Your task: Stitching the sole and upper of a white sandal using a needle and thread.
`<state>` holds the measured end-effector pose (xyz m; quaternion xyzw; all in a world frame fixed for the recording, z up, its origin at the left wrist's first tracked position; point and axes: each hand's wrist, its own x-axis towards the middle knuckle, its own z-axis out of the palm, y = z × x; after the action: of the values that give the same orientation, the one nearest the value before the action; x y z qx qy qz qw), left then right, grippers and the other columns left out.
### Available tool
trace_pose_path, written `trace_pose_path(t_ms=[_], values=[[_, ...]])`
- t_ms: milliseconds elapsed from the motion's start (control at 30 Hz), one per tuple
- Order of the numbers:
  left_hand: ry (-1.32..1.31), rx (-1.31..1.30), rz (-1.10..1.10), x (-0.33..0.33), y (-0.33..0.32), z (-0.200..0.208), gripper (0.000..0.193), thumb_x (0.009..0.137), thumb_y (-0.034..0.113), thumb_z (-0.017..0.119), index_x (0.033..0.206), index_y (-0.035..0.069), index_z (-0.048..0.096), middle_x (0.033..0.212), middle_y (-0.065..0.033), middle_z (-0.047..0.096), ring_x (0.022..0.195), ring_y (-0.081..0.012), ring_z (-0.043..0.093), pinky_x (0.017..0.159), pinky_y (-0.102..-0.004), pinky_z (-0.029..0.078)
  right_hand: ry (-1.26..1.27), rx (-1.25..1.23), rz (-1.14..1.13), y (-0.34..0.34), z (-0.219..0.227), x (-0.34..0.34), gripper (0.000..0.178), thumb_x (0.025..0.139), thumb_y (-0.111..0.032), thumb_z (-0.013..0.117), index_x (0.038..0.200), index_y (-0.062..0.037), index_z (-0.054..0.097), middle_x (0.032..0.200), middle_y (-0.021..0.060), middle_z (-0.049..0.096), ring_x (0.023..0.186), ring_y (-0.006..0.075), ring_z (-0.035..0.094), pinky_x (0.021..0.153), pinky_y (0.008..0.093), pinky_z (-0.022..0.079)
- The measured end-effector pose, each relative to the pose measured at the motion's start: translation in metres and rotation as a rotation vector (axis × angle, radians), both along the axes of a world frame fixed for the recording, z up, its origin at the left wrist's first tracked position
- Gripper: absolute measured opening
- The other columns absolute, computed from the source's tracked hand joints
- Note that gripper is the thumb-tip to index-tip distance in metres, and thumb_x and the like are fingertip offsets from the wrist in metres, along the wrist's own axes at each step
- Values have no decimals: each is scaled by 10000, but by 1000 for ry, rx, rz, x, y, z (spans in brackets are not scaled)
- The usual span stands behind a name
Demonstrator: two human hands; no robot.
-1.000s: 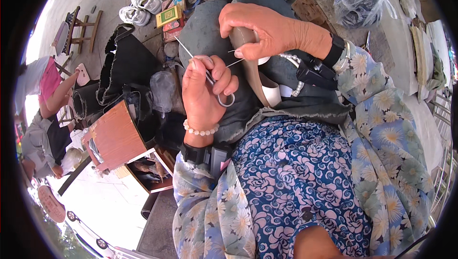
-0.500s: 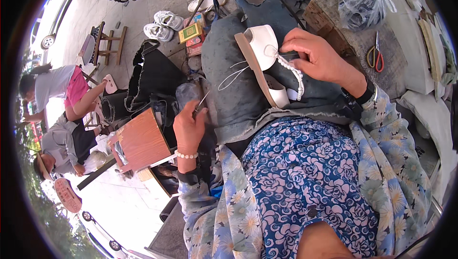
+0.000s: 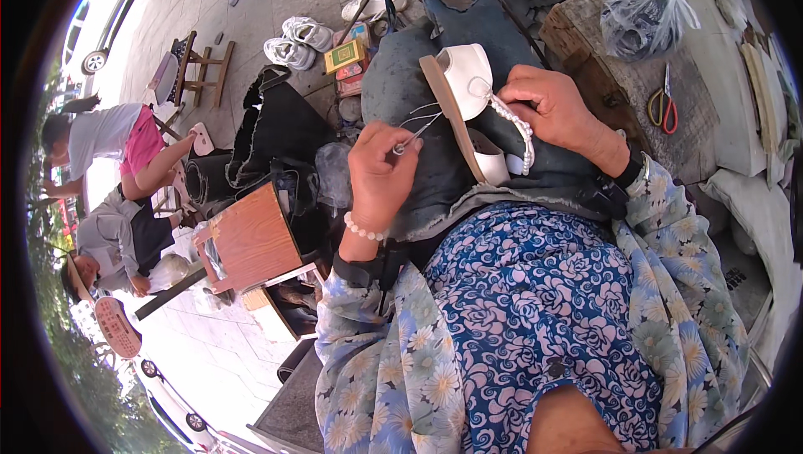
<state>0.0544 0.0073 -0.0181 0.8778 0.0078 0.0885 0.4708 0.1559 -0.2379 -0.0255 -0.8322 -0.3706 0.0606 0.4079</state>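
Note:
A white sandal [image 3: 468,79] with a tan sole rests on its side on the dark cloth [image 3: 393,78] over my lap. Its white beaded strap [image 3: 524,132] hangs on the right side. My right hand [image 3: 556,111] is closed at the strap's upper end, with the fingertips partly hidden. Pale thread [image 3: 422,109] loops out on the sole side, and more thread curls by the strap. Between the fingers of my left hand [image 3: 383,171] is a thin metal needle [image 3: 428,125], its tip pointing toward the sole, a small gap away.
Scissors [image 3: 663,107] and a clear plastic bag [image 3: 644,15] lie on a wooden block at right. A brown wooden box [image 3: 248,241], black material [image 3: 280,124] and white shoes [image 3: 301,40] are at left. Two people sit farther left, near a small stool [image 3: 201,69].
My left hand has moved right and up with the needle, from beside the lap cloth to near the sole. The right hand and the sandal stay nearly in place.

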Motion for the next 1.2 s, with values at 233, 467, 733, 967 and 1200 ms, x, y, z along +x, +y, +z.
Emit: trace_pose_path(t_ms=[233,467,733,967,1200], values=[[-81,-3,36,17,13,6,98,756,-18,653,851,5,659,717,-9,524,651,-93,477,595,-218,388,134,122,37,-1,-6,4,121,721,13,642,836,-18,619,737,66,549,670,198,550,595,273,420],[19,-268,69,35,9,0,141,818,-1,611,954,-11,647,798,-21,634,610,-36,503,561,-170,401,123,145,26,0,-8,6,167,694,21,643,844,-53,647,737,45,567,649,170,581,581,256,432],[219,-472,4,35,-1,9,291,786,-51,580,1073,-3,579,864,-32,634,664,-16,510,573,-155,407,194,194,8,1,-9,4,155,706,27,632,845,-40,646,745,39,572,643,145,576,582,241,435],[95,-397,41,34,-13,4,274,780,-53,594,1052,-20,582,837,-33,632,645,-23,515,556,-156,410,279,224,-22,2,-3,4,102,752,4,612,844,-27,645,764,32,607,656,105,573,591,231,438],[59,-545,72,32,-37,-5,239,774,-53,606,1008,-19,574,813,-39,626,635,-28,512,552,-160,411,492,267,-111,2,-6,12,80,807,-7,574,864,5,628,736,-6,598,677,37,516,608,197,421]])
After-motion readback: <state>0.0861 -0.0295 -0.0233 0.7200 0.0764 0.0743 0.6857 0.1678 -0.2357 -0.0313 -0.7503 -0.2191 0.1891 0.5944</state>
